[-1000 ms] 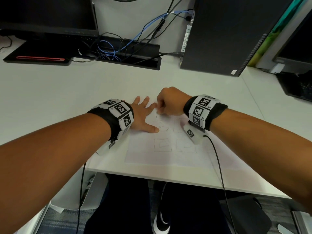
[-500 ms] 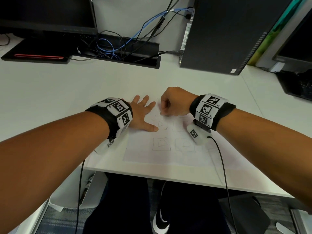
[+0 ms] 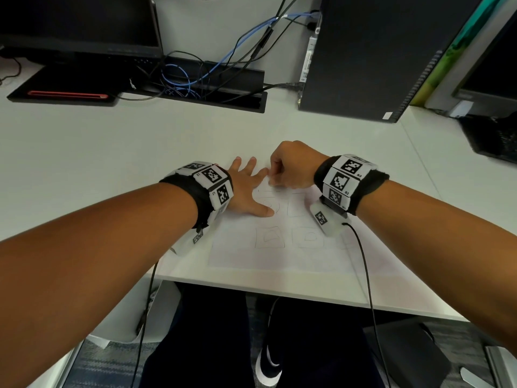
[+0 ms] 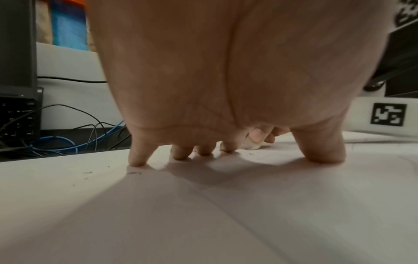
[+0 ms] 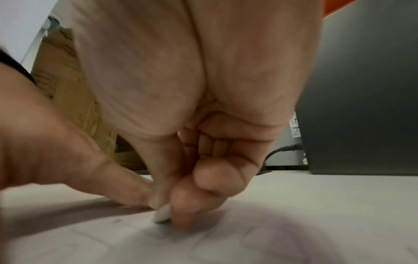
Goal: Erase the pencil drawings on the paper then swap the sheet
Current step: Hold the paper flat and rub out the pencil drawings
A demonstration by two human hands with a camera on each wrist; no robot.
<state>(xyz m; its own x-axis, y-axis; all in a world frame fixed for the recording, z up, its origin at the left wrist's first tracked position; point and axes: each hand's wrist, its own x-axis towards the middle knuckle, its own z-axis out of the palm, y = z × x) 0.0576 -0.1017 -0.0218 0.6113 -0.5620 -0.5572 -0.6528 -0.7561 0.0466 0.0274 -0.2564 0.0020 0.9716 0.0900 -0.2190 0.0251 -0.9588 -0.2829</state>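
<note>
From my head, my left hand (image 3: 246, 191) lies flat with fingers spread on the paper (image 3: 279, 253), under both hands. My right hand (image 3: 291, 166) is curled just beside it.

By my left wrist, my fingertips (image 4: 138, 160) press down.

By my right wrist, my fingers pinch a small white eraser (image 5: 162, 213) on the paper.

I see a white sheet (image 3: 279, 256) with faint grey pencil squares (image 3: 270, 238) on a white desk (image 3: 112, 163). My wristbands (image 3: 212, 183) carry black-and-white checker tags; the eraser (image 5: 162, 213) is white, cables (image 3: 179, 79) blue.
</note>
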